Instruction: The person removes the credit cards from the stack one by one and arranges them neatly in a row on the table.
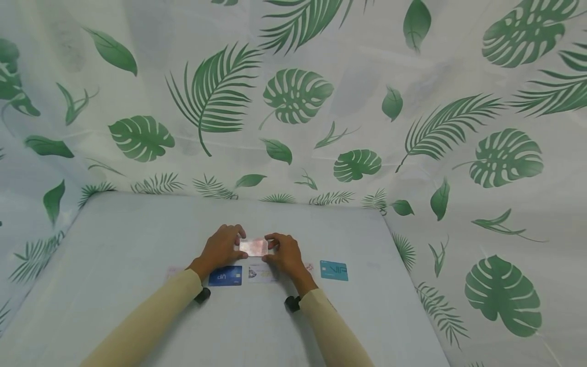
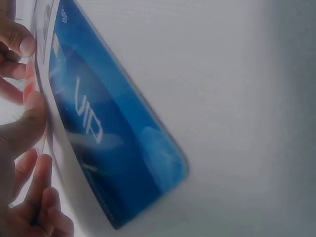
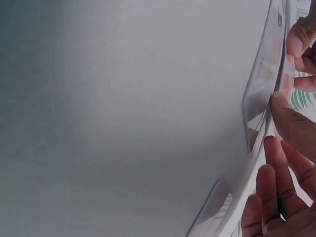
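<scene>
Together, left hand, right hand, pinching pale pink card

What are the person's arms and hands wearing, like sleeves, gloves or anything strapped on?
Both arms wear long, plain cream sleeves reaching the wrists. The left hand and right hand are bare, with no gloves; no rings are visible. A small black device sits under the left wrist, and another under the right.

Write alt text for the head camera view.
Both hands, the left hand and the right hand, pinch a pale pinkish card by its ends above a white table. A dark blue card, a white card and a teal card lie below.
</scene>
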Demonstrator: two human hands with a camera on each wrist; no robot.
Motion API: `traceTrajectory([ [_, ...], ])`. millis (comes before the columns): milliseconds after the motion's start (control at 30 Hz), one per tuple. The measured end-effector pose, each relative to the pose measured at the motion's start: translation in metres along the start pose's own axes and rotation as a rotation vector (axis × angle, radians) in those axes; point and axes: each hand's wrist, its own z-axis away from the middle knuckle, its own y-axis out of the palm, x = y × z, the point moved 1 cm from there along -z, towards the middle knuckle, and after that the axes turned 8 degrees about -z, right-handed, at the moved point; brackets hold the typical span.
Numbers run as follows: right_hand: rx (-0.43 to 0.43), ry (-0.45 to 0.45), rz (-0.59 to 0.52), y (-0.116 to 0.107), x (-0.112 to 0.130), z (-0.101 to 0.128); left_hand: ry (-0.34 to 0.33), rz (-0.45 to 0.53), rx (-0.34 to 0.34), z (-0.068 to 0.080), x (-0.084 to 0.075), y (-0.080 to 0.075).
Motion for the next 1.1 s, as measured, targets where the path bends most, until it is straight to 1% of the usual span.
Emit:
traceTrajectory([
  [333,-0.014,-0.016,-0.010,-0.007,-0.003,0.006,0.026,-0.018,0.006,-0.004,-0.005,0.004],
  [500,-0.015,-0.015,0.004,-0.010,-0.007,0.006,0.027,-0.038,0.004,-0.006,-0.012,0.005],
  [700,-0.032,-0.022,0.019,-0.017,-0.009,0.008,0.042,-0.068,-0.012,-0.008,-0.019,0.004],
  [933,-0.040,-0.032,0.035,-0.021,-0.013,0.008,0.049,-0.085,-0.012,-0.009,-0.027,0.002],
  [1100,-0.047,-0.041,0.033,-0.024,-0.016,0.009,0.070,-0.109,-0.028,-0.009,-0.030,0.001],
])
